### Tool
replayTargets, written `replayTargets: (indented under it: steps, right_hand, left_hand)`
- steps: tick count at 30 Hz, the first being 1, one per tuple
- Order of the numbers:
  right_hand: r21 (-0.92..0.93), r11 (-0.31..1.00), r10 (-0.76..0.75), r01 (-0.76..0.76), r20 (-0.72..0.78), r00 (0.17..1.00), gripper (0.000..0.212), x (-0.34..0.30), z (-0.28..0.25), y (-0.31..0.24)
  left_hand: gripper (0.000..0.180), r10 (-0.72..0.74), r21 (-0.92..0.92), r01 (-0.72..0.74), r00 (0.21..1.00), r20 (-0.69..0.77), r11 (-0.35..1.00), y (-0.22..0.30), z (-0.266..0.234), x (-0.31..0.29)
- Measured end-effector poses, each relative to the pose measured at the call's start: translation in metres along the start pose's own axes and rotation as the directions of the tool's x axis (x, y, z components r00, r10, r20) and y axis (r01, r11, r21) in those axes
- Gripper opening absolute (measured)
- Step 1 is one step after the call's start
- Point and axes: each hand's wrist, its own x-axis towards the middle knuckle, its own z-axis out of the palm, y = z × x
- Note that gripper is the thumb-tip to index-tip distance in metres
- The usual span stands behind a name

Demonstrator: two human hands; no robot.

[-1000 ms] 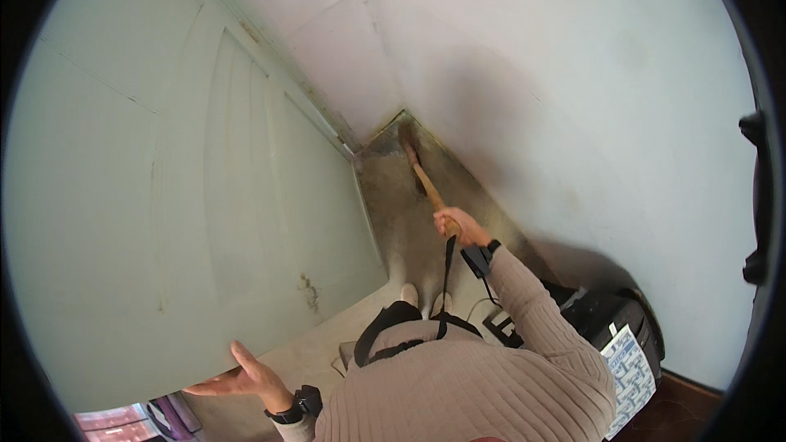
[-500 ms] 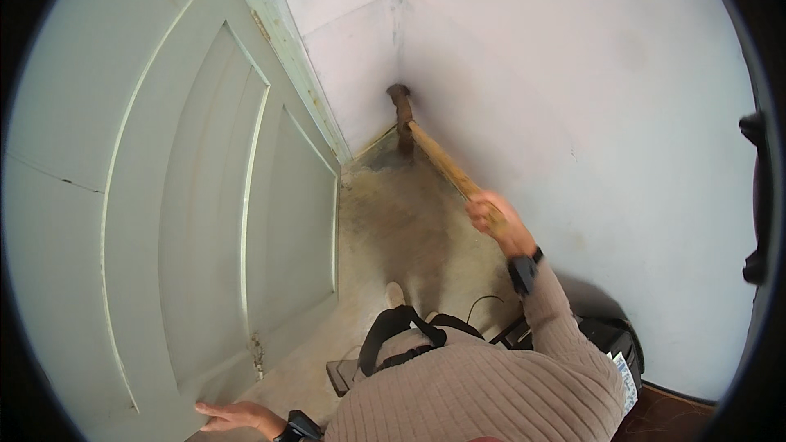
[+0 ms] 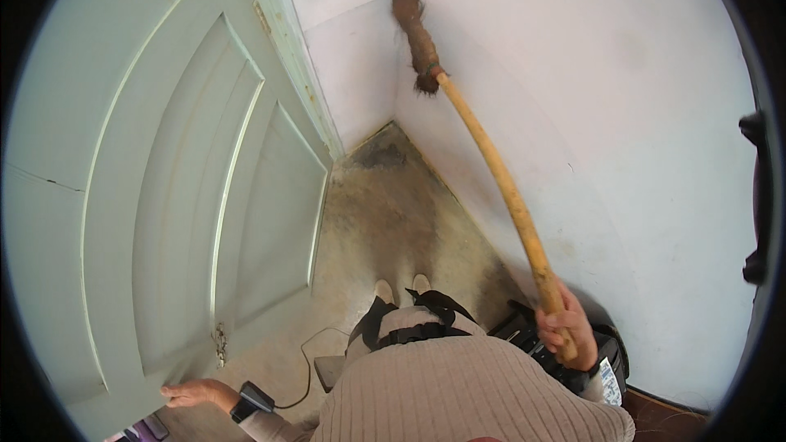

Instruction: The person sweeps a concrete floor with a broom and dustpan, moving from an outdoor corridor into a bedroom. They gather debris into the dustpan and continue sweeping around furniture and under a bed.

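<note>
My right hand (image 3: 566, 329) is wrapped round the lower end of a long, slightly curved wooden handle. It belongs to a broom (image 3: 516, 205) with a dark brown, shaggy bristle head (image 3: 420, 45). The head is raised off the floor, up by the pale walls near the corner; whether it touches them I cannot tell. At the lower left, my left hand (image 3: 196, 394) rests at the near edge of a grey-green panelled door (image 3: 270, 196), its fingers stretched out and holding nothing.
Pale walls (image 3: 655, 155) meet in a corner ahead, above a stained concrete floor (image 3: 385, 213). A black case or bag (image 3: 606, 344) stands by the right wall. On the floor left of my feet lie a thin cable (image 3: 304, 368) and a flat grey object (image 3: 329, 372).
The broom head has risen from the floor corner up along the walls. My right hand has come back toward my right side. The door's near edge and my left hand have shifted left.
</note>
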Motion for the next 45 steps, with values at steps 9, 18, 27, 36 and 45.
replayTargets:
  steps: [9, 18, 27, 36, 45]
  right_hand:
    - [-0.305, 0.950, 0.115, -0.071, 0.127, 0.985, 0.071, 0.222, -0.060, 0.091]
    - [-0.035, 0.993, 0.114, -0.110, 0.139, 0.984, 0.031, 0.385, -0.060, 0.127]
    - [-0.371, 0.899, 0.324, -0.233, 0.204, 0.924, 0.074, 0.342, -0.004, 0.115]
    - [-0.377, 0.918, 0.164, -0.121, 0.085, 0.983, 0.032, 0.401, -0.048, 0.128]
    - [-0.829, 0.557, 0.038, 0.055, 0.092, 0.995, 0.064, 0.484, 0.005, 0.244]
  left_hand:
    - [0.066, 0.097, 0.011, -0.098, 0.991, 0.094, 0.995, -0.003, 0.013, -0.001]
    - [0.043, 0.281, -0.104, -0.270, 0.954, 0.109, 0.957, -0.034, 0.008, 0.021]
    - [0.056, 0.175, 0.027, -0.177, 0.982, 0.070, 0.984, 0.005, 0.009, -0.005]
    - [0.047, 0.271, 0.322, -0.307, 0.951, 0.152, 0.896, -0.003, -0.001, 0.001]
    - [0.028, 0.455, 0.520, -0.553, 0.832, 0.317, 0.651, -0.012, -0.008, 0.009]
